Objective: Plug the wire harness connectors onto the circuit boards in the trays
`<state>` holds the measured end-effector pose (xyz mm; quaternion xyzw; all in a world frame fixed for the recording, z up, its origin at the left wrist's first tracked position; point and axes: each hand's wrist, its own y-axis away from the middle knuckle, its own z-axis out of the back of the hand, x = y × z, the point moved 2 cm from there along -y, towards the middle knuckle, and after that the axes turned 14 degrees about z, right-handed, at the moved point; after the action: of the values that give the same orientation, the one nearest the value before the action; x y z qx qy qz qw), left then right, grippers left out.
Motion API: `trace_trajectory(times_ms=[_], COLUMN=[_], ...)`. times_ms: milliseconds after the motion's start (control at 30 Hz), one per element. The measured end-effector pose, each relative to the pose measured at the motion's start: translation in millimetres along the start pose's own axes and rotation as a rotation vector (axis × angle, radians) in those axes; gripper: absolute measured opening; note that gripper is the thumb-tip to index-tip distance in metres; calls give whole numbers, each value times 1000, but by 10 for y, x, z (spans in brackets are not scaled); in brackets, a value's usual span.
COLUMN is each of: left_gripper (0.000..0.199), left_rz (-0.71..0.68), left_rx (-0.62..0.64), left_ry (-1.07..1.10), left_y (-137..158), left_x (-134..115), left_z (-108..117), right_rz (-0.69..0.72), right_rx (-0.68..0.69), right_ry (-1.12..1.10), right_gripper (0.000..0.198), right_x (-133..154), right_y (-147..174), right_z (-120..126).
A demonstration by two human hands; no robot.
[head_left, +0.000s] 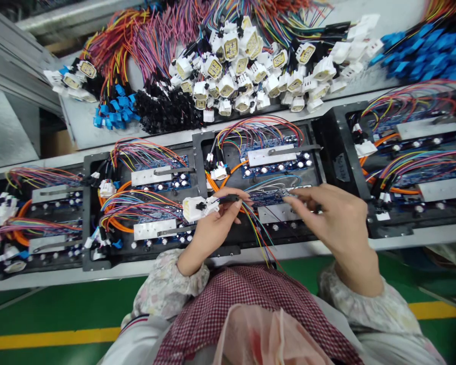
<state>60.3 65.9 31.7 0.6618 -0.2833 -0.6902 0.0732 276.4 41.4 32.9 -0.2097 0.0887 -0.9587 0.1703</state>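
My left hand [218, 215] is closed on a wire harness with a white plug connector [197, 209] at one end. Its black-sleeved bundle lies between the fingers and thumb, and loose coloured wires [262, 230] fan out to the right. My right hand [327, 210] is pinched over a blue circuit board [256, 196] with a metal plate [277, 214], in the near half of a black tray [228, 238]. Several thin blue and white wires run to the board at the fingertips. Whatever lies between the right fingertips is too small to make out.
Black trays with wired boards [161, 175] stand left and right along the bench. Behind them lie piles of white connectors [228, 86], blue connectors [116, 109] and black connectors [167, 109] with coloured wires. A metal post [19, 56] rises at the left.
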Motion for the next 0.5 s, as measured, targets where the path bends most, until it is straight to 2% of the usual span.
trace_trajectory(times_ms=[133, 167, 233, 300, 333, 500], left_gripper=[15, 16, 17, 18, 18, 18], left_rz=[6, 10, 18, 24, 24, 11], left_rx=[-2, -10, -27, -29, -28, -49], left_ry=[-4, -7, 2, 28, 40, 27], left_y=[-15, -21, -35, -48, -53, -57], left_x=[-13, -11, -1, 14, 21, 23], left_z=[1, 4, 12, 15, 15, 7], right_rz=[131, 121, 11, -105, -123, -72], right_rx=[160, 153, 22, -109, -124, 36], right_ry=[3, 25, 79, 94, 77, 55], right_gripper=[36, 40, 43, 35, 29, 22], right_x=[191, 168, 44, -111, -172, -270], right_y=[59, 76, 111, 145, 154, 125], right_z=[34, 52, 117, 164, 160, -34])
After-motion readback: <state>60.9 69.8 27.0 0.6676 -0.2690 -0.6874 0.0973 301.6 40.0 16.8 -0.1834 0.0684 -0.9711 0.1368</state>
